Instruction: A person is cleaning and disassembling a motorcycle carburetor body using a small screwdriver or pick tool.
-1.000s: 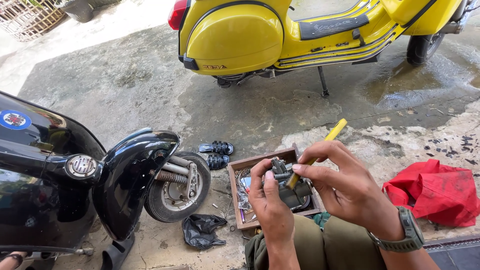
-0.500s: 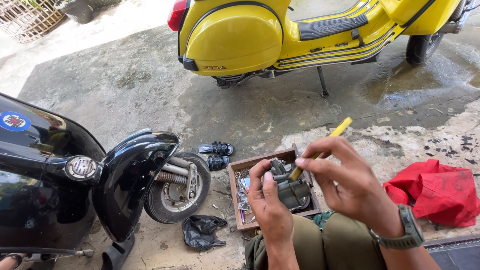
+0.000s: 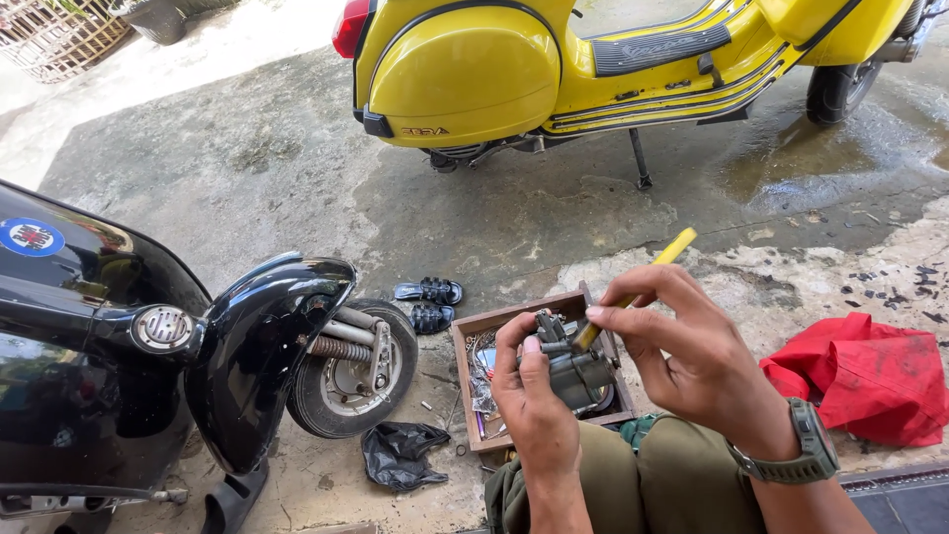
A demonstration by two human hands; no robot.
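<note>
Head view: left hand (image 3: pixel 534 396) is wrapped around a grey metal part (image 3: pixel 573 371), carburetor-like, thumb on top, held above the knees and directly over the wooden tray (image 3: pixel 474 381) of small bits. Right hand (image 3: pixel 682 356) pinches a yellow-handled tool (image 3: pixel 633 294) between thumb and fingers, tip buried in the top of the part.

Risk, as I judge it: the tip can slip out if pushed off-axis, then jab the left thumb, which sits right beside it. A loose small piece would fall into the tray clutter or onto the concrete floor (image 3: pixel 297 168) and be hard to find. The part is only hand-held, so it can twist under torque.

Tool long axis runs diagonal: handle end up and away to the right of the right hand, tip down-left into the part. Part's own orientation is partly hidden by fingers.
</note>
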